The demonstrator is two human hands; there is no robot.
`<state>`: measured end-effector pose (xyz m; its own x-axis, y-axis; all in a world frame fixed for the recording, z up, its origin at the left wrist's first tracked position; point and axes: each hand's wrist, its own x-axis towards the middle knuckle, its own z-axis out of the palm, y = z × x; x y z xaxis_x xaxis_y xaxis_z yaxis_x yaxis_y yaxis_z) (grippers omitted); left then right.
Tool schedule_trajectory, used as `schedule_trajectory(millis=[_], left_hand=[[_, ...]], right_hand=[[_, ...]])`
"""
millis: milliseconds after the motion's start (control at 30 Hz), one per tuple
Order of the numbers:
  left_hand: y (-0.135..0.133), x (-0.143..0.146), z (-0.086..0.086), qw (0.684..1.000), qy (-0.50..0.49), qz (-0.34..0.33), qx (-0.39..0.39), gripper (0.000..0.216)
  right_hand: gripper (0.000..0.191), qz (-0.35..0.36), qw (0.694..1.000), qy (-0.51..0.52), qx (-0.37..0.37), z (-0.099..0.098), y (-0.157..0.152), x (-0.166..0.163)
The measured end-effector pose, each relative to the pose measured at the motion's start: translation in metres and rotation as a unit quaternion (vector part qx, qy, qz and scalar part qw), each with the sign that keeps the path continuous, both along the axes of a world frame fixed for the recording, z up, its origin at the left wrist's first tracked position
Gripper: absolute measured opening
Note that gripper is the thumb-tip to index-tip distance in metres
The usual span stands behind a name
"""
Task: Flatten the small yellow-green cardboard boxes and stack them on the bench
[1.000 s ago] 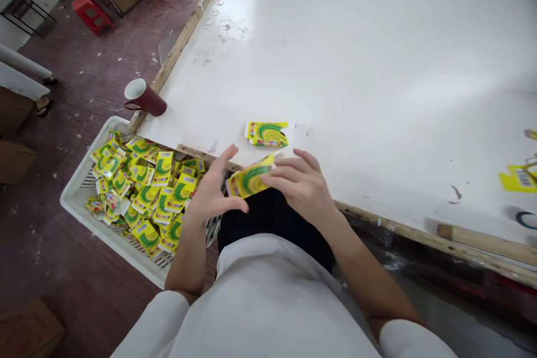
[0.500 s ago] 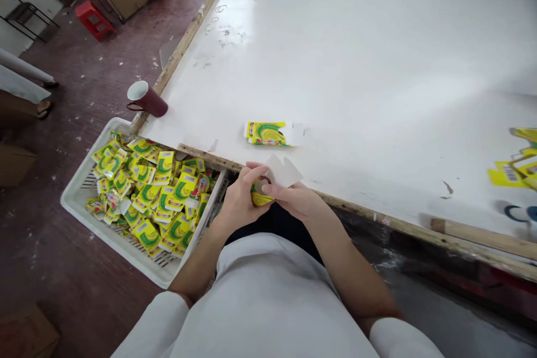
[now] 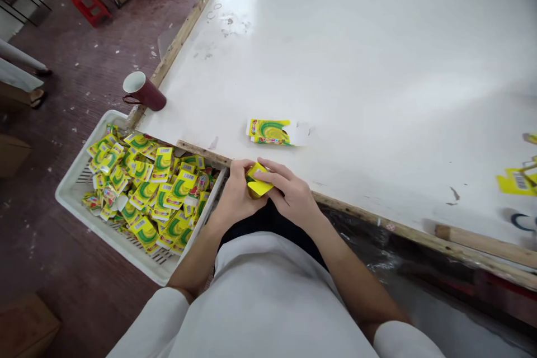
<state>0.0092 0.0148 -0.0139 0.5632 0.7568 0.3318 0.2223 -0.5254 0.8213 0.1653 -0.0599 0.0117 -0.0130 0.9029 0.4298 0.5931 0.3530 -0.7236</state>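
Both my hands meet just below the table's wooden front edge, closed on one small yellow-and-green carton (image 3: 258, 181). My left hand (image 3: 237, 197) wraps it from the left, and my right hand (image 3: 290, 193) presses its yellow flap from the right. A second flat carton (image 3: 271, 131) with a white flap lies on the white table (image 3: 377, 67) a little beyond my hands.
A white plastic crate (image 3: 79, 179) full of several yellow-green cartons sits at my left, below the table edge. A dark red mug (image 3: 142, 92) lies at the table's left corner. More yellow carton pieces (image 3: 518, 180) lie at the far right. A red stool (image 3: 89, 4) stands on the floor.
The carton was held open and flat between my hands; its white flap stood up, and now it is folded down with both hands closed tight round the carton.
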Motion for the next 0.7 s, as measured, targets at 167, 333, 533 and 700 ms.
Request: schedule_trajectory(millis=[167,333,533,700], left_hand=[[0.000,-0.012,0.018,0.998,0.062,0.013,0.010,0.068],[-0.001,-0.009,0.022,0.992,0.105,-0.009,0.071,0.068],[0.001,-0.015,0.021,0.986,0.121,0.037,0.109,0.068],[0.005,-0.029,0.022,0.993,0.112,0.029,0.033,0.075]], right_hand=[[0.026,0.083,0.990,-0.064,-0.095,0.010,0.002,0.025],[0.029,0.085,0.981,-0.083,-0.153,0.013,0.000,0.024],[0.031,0.036,0.991,-0.034,-0.126,0.000,0.008,-0.001],[0.028,0.102,0.983,-0.059,-0.143,0.014,0.013,0.006]])
